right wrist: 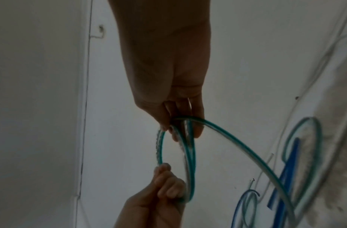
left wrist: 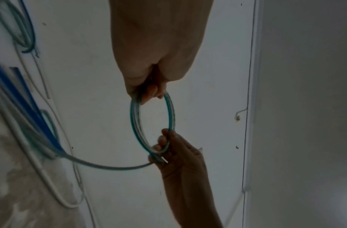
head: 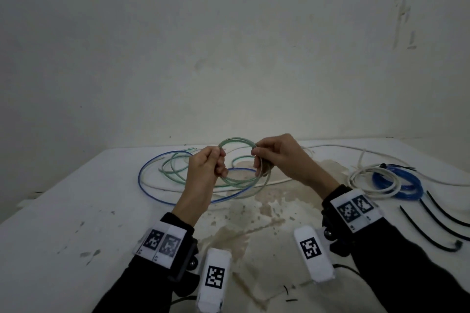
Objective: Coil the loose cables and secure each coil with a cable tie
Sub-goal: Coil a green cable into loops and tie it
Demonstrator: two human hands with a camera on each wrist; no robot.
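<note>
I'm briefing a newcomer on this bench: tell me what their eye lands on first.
First, the green cable coil held up mid-table, the left hand and right hand each gripping one side. Next, the finished white coil and blue coil lying at the right, with black cable ties before them. Loose blue cable loops behind the left hand.

A white table top (head: 76,223) fills the lower part of the head view, with a broad brownish stain (head: 269,201) spread over its middle and small dark flecks (head: 89,253) scattered over its left side. Behind it rises a pale, scuffed plaster wall (head: 229,46), marked with grey smears at the upper right. A thin dark seam (left wrist: 248,108) runs where table and wall meet.
</note>
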